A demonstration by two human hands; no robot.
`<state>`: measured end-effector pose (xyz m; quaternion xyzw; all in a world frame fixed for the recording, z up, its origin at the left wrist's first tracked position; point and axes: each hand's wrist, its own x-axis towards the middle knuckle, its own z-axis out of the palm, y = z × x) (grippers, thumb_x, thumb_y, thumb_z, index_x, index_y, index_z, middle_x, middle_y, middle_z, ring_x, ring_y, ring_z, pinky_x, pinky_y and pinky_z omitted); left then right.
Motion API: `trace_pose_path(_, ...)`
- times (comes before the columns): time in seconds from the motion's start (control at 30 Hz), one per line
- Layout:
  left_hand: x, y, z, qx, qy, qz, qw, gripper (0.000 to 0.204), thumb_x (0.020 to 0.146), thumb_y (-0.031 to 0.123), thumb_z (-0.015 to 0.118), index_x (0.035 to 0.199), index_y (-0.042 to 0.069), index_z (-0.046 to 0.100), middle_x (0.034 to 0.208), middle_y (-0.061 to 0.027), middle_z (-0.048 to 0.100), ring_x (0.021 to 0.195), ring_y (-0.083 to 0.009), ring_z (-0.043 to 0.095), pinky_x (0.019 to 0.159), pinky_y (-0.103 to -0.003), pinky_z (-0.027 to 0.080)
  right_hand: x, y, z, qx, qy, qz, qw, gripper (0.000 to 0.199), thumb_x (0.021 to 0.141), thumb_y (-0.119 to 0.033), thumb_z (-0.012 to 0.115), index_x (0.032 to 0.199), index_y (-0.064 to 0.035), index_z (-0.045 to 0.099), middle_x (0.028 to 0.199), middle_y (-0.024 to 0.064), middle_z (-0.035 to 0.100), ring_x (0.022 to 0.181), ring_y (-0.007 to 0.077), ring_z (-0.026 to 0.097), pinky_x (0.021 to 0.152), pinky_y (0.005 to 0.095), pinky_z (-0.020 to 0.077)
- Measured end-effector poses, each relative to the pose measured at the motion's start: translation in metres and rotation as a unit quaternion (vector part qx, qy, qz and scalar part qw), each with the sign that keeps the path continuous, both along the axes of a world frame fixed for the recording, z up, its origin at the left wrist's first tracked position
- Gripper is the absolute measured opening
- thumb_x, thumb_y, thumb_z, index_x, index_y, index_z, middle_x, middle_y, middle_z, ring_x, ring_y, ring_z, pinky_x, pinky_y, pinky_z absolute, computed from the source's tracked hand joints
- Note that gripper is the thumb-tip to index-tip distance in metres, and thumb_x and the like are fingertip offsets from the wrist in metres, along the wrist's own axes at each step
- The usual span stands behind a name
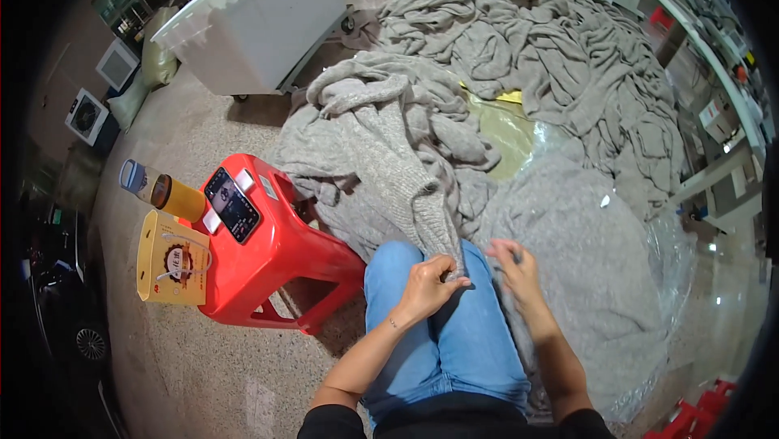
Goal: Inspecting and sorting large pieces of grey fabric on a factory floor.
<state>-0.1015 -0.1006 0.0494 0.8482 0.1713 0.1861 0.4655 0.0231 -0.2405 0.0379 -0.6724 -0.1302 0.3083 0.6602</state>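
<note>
Now the left hand (430, 286) pinches grey cloth (412, 175) near the right hand (516, 268), whose blurred grip I cannot tell.

Dark characters stand in the pale centre of a brown scalloped emblem (179, 264) on the yellow paper bag (152, 256), above a small red mark (157, 287); the pale label (268, 187) on the red stool (251, 264) and the phone (233, 205) screen's marks are too small to read
</note>
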Motion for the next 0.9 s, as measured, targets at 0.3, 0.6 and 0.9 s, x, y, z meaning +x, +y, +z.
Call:
trace_pose_path(0.3,-0.048,-0.061,0.011,-0.042,-0.068,-0.123,0.989,0.025,0.070,0.017,0.077,0.077,0.002,0.058,0.066,-0.0039,0.056,0.052,-0.0132,0.049,0.046,-0.027,0.038,-0.034,0.039,0.006,0.004,-0.125,0.128,0.984,0.036,0.075,-0.012,0.065,0.106,0.0069,0.058,0.099,0.0146,0.064,0.089,0.0190,0.058,0.082,0.0294,0.0458)
trace_pose_path(0.6,-0.003,0.082,-0.020,-0.198,-0.147,0.306,0.920,0.035,0.084,0.017,0.062,0.111,0.000,0.049,0.096,-0.0110,0.057,0.086,-0.0178,0.056,0.071,-0.029,0.047,-0.091,-0.030,0.050,0.001,-0.312,0.294,0.903,0.033,0.071,-0.006,0.059,0.103,-0.0036,0.062,0.089,0.0135,0.061,0.077,0.0291,0.062,0.066,0.0339,0.0494)
trace_pose_path(0.9,0.097,0.166,-0.001,-0.006,0.070,0.480,0.874,0.064,0.079,0.036,0.062,0.127,0.000,0.038,0.118,-0.0247,0.050,0.113,-0.0405,0.044,0.096,-0.043,0.035,-0.149,-0.066,0.015,-0.016,-0.274,0.415,0.867,0.031,0.072,-0.008,0.058,0.102,-0.0047,0.062,0.086,0.0115,0.060,0.074,0.0323,0.060,0.061,0.0394,0.0485)
